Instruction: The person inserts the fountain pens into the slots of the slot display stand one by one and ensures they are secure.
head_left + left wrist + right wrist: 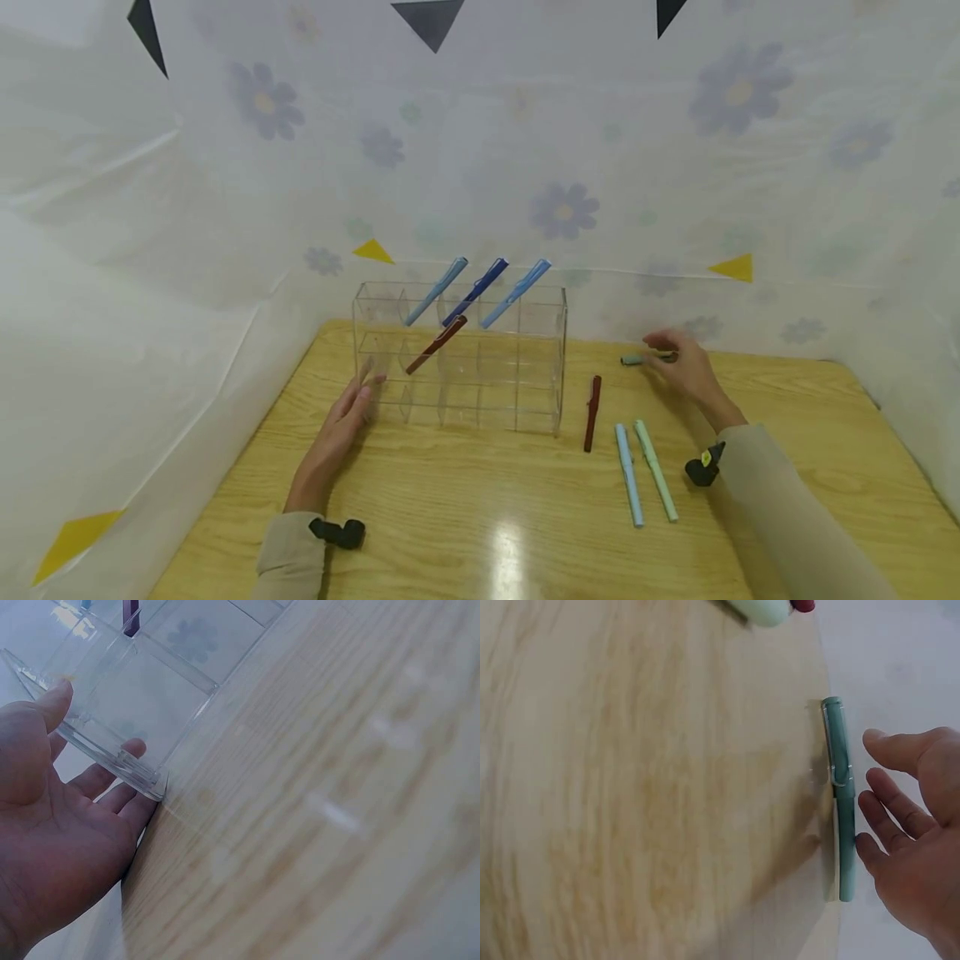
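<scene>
A yellow wood-grain table [465,508] is seen, with glare at 6 o'clock; it is enclosed by white sheeting [480,125] printed with faded flowers, and yellow and black triangles are shown on it. Near the table's middle a clear rack [540,396] is stood. Three blue pens [476,292] are held aslant in its top tier and a red-brown pen [435,346] in the tier below.

The rack is placed at 2 o'clock from the left hand [341,425], its side edge being loosely held between thumb and curled fingers. By the right hand [686,367] a dark green pen [844,825] is found at 9 o'clock, laid along the table's back edge. The thumb and fingers are spread apart beside it; whether it is touched cannot be told. From that hand, a dark red pen [592,414] is seen at 8 o'clock, and a light blue pen [629,477] and a pale green pen [656,472] toward 7.
</scene>
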Demonstrator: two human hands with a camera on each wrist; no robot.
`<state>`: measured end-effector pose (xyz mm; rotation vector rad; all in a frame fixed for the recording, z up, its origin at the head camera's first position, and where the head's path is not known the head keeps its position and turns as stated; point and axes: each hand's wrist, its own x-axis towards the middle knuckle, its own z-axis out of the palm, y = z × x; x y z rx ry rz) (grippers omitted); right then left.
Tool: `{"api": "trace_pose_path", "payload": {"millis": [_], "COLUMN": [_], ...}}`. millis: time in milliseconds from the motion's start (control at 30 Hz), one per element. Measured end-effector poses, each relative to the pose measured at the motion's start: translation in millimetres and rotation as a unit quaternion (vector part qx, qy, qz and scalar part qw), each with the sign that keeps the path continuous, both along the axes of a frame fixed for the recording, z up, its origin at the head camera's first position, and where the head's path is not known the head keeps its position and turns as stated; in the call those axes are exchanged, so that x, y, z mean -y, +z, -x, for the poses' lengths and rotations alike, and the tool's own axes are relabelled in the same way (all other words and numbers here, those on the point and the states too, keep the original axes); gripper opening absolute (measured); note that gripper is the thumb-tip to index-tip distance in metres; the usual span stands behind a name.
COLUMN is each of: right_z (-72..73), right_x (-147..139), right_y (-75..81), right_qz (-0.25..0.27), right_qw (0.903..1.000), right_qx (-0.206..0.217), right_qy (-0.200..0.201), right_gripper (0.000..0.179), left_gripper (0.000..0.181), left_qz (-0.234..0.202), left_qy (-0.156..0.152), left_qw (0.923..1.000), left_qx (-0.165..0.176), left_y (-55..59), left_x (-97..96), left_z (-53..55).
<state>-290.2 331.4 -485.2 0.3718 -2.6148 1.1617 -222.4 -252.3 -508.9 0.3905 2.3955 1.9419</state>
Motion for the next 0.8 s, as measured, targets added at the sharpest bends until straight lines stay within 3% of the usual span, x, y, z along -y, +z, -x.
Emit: {"api": "trace_pose_path", "payload": {"millis": [267,467,800], "right_z": [4.1,4.5,-3.8], "right_x": [-4.4,-7.3,-8.6], "right_y": [-12.8,-17.4,-6.9], "right_qz": [-0.049,-0.074,-0.025], "right_qw": [0.9984,0.9968,0.9988], "right_qx": [0.015,0.019,0.036], "right_qy": [-0.026,-0.022,-0.020], "right_gripper": [0.027,0.020,0.023], "left_gripper": [0.054,0.054,0.053], "left_qz": [-0.003,-0.005,0.000], "left_qy": [-0.005,-0.005,-0.006], "left_qw": [1.0000,1.0000,1.0000], "left_qx": [-0.004,-0.005,-0.001], "left_y": [-1.0,-0.4,0.8], "left_x": [0.1,0.2,0.2], "left_z": [0.3,0.3,-0.5]}}
